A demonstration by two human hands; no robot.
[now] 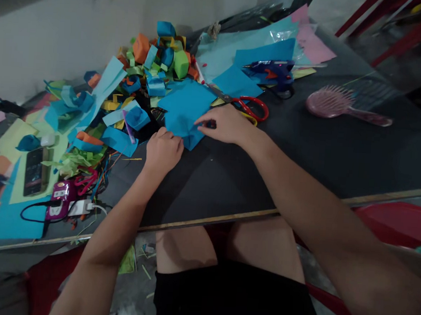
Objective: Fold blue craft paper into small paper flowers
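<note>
A bright blue sheet of paper (187, 101) lies on the dark tabletop in front of me, its near corner creased and partly folded. My left hand (165, 150) is closed at its near left edge, fingers curled against the paper. Over the right edge, my right hand (230, 124) has thumb and forefinger bent together in a pinch at the crease; the exact contact is hard to see. Just beyond that hand lie scissors with red handles (258, 108), their blades pointing toward the blue paper. A yellow handle loop (250, 118) shows partly behind my wrist.
A pile of folded paper pieces (140, 48) stands against the wall. To the right are a blue glue gun (278, 73) and a pink hairbrush (330, 104). On the left lie a phone (34, 171) and a purple power strip (61, 198) with cords. The table's wooden edge (210, 219) runs above my lap.
</note>
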